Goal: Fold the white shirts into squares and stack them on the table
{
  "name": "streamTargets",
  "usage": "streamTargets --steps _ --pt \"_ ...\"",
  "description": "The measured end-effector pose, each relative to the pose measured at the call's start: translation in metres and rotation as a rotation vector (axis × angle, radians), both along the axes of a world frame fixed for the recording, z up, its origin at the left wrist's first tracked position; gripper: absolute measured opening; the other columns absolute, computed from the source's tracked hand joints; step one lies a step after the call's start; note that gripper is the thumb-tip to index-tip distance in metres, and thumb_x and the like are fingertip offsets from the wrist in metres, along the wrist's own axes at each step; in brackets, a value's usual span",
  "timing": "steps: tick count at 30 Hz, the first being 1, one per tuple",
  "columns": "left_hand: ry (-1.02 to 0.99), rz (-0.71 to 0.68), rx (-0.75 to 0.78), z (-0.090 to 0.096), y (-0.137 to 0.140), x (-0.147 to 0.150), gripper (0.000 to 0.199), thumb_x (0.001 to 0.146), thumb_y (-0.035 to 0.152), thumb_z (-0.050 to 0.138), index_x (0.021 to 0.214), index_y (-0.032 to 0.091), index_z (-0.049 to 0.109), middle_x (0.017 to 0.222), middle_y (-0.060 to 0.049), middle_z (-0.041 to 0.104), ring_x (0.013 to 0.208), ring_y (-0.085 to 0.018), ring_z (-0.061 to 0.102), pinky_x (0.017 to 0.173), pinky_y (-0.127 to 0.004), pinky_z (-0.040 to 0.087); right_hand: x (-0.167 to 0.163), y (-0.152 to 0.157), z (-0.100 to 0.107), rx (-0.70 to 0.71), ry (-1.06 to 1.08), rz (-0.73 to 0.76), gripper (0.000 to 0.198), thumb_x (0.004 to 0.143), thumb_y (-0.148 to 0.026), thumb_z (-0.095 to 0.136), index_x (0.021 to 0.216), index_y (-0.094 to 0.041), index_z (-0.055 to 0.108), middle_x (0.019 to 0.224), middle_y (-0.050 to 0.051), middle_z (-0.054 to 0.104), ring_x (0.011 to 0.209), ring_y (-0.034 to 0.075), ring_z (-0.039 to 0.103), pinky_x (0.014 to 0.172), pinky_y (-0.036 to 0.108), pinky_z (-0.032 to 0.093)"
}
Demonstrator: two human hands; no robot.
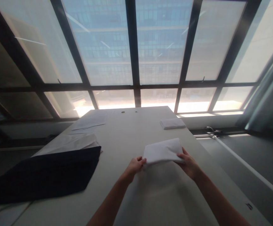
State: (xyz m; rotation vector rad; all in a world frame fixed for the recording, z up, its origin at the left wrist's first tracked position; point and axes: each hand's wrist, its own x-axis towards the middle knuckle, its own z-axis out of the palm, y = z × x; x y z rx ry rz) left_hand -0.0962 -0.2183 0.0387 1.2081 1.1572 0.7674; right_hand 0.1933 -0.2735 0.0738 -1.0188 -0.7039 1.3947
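A folded white cloth point(163, 150) is held just above the white table, casting a soft shadow below it. My left hand point(136, 164) pinches its near left corner between thumb and fingers. My right hand point(188, 161) grips the right edge, with the thumb on top and the other fingers partly hidden beneath. Beyond it, toward the table's right edge, lies a small stack of folded white cloth point(172, 123).
A dark navy cloth point(49, 175) spreads over the left side of the white table point(124, 138), with white fabric point(70, 142) behind it. White sheets point(89, 121) lie farther back. Large windows point(110, 44) stand beyond; a white pole point(247, 166) is at the right.
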Motion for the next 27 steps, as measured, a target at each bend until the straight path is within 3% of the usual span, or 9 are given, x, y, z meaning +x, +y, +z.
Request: streamTargets --steps 3,8,11,16,21,25,27 --pt "-0.210 -0.084 -0.164 0.003 0.001 0.016 0.060 0.077 0.057 0.074 0.115 0.011 0.068 0.102 -0.010 0.072 0.096 -0.024 0.069 0.084 -0.032 0.053 0.013 0.001 0.020 0.057 0.001 0.005 0.057 0.072 -0.024 0.073 0.126 -0.029 0.059 0.113 0.004 0.072 0.099 0.025 0.069 0.081 0.037 0.058" --pt "-0.632 -0.184 -0.418 0.001 0.002 0.045 0.059 0.088 0.049 0.068 0.133 0.013 0.055 0.127 -0.014 0.064 0.112 -0.025 0.066 0.103 -0.036 0.048 0.042 0.007 0.033 0.113 0.056 0.030 0.061 0.072 -0.020 0.078 0.129 -0.032 0.059 0.118 0.002 0.071 0.103 0.025 0.067 0.083 0.034 0.057" --pt "-0.781 -0.208 -0.366 -0.002 0.003 0.065 0.052 0.092 0.036 0.067 0.134 0.010 0.053 0.134 -0.015 0.060 0.120 -0.026 0.062 0.111 -0.039 0.043 0.065 0.014 0.024 0.090 0.069 0.027 0.058 0.071 -0.018 0.079 0.125 -0.033 0.062 0.114 0.001 0.072 0.100 0.023 0.068 0.081 0.033 0.057" --pt "-0.671 -0.160 -0.228 -0.002 0.016 0.097 0.049 0.082 0.020 0.076 0.128 0.014 0.058 0.134 -0.013 0.060 0.116 -0.027 0.063 0.109 -0.043 0.047 0.103 0.036 0.000 0.051 -0.003 0.052 0.052 0.073 -0.020 0.074 0.122 -0.032 0.063 0.111 0.001 0.073 0.091 0.022 0.068 0.077 0.033 0.057" --pt "-0.550 -0.156 -0.125 0.013 0.072 0.128 0.052 0.080 0.021 0.077 0.127 0.013 0.057 0.131 -0.015 0.061 0.104 -0.024 0.067 0.101 -0.042 0.053 0.137 0.084 -0.005 0.036 -0.085 0.018 0.047 0.070 -0.022 0.073 0.116 -0.030 0.066 0.105 0.002 0.073 0.084 0.020 0.067 0.069 0.029 0.057" --pt "-0.473 -0.157 -0.038 0.034 0.148 0.167 0.043 0.082 0.017 0.073 0.121 0.012 0.057 0.126 -0.014 0.064 0.098 -0.021 0.068 0.097 -0.038 0.055 0.165 0.160 0.004 0.102 -0.216 -0.099 0.047 0.069 -0.027 0.074 0.116 -0.024 0.068 0.102 0.003 0.072 0.078 0.017 0.065 0.066 0.027 0.056" --pt "-0.365 -0.126 0.042 0.041 0.188 0.188 0.037 0.086 0.018 0.067 0.121 0.012 0.057 0.123 -0.013 0.065 0.095 -0.019 0.068 0.092 -0.035 0.056 0.179 0.208 0.008 0.098 -0.389 -0.255 0.051 0.070 -0.030 0.073 0.119 -0.019 0.067 0.098 0.006 0.072 0.075 0.018 0.065 0.061 0.027 0.055"
